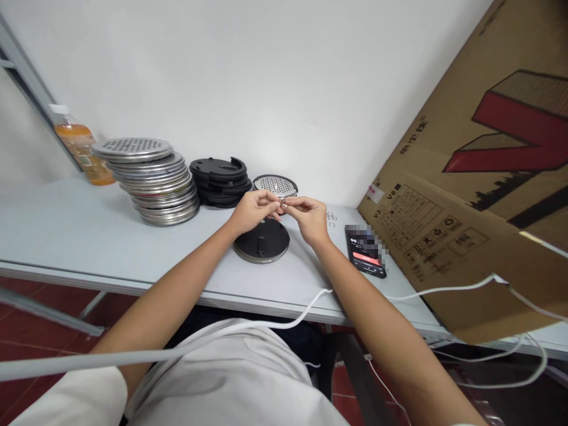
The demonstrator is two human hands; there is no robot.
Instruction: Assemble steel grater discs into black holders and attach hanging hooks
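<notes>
while both arms reach forward over a pale grey table [66,236], the left hand [254,210] and right hand [310,218] meet above it, fingertips pinched together on a tiny metal part [282,203], too small to identify. it is held in the air between the two hands, just above a black round disc [261,241] lying flat on the table directly below them.

behind the hands sits a single perforated metal disc [276,185]. left of it is a short stack of black discs [220,180], then a taller, leaning stack of metal discs [153,177]. a few more small metal bits [331,218] lie beside the right hand.

judging by this, the work appears to be early: only one black disc is laid out, and both stacks remain large.

a phone [366,251] with a lit screen lies to the right, beside a cardboard box [479,177]. an orange drink bottle [82,145] stands far left. a white cable [248,325] crosses the table edge.
</notes>
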